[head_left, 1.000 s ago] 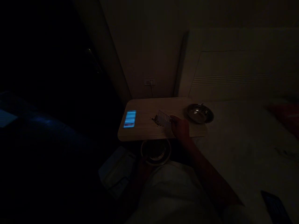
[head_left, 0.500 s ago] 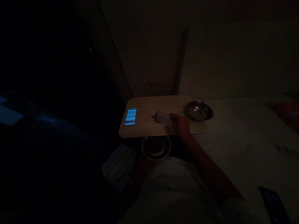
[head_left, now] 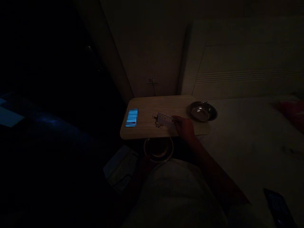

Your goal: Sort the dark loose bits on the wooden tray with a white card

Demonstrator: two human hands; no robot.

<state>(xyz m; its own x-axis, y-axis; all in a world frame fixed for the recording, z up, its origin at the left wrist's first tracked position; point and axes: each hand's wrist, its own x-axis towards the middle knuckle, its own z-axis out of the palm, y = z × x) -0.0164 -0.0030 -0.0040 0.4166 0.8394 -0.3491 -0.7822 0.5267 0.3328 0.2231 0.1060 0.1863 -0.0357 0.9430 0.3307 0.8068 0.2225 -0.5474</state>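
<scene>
In the dim head view, my right hand (head_left: 186,128) is closed round the handle of a kitchen knife (head_left: 166,119) with a broad, pale-patterned blade. The blade is over the small wooden table (head_left: 144,131), at a heap of dark crumb-like bits (head_left: 158,125). My left hand (head_left: 146,160), mostly lost in shadow, grips the near-left rim of a bowl (head_left: 172,148). That bowl sits low against the table's front edge, above my lap. Something dark with lighter specks lies inside it, too dim to name.
A lit phone (head_left: 131,117) lies at the table's left end. A shiny metal bowl (head_left: 203,111) overlaps its right end, beside a pale bed (head_left: 239,133). Another dark phone-like device (head_left: 279,205) is on the bed. A wall socket (head_left: 152,79) with a plug is behind the table.
The knife blade has shifted slightly left and turned a little, showing more of the dark bits beneath it. My left hand stays on the bowl. The whole view has moved slightly.
</scene>
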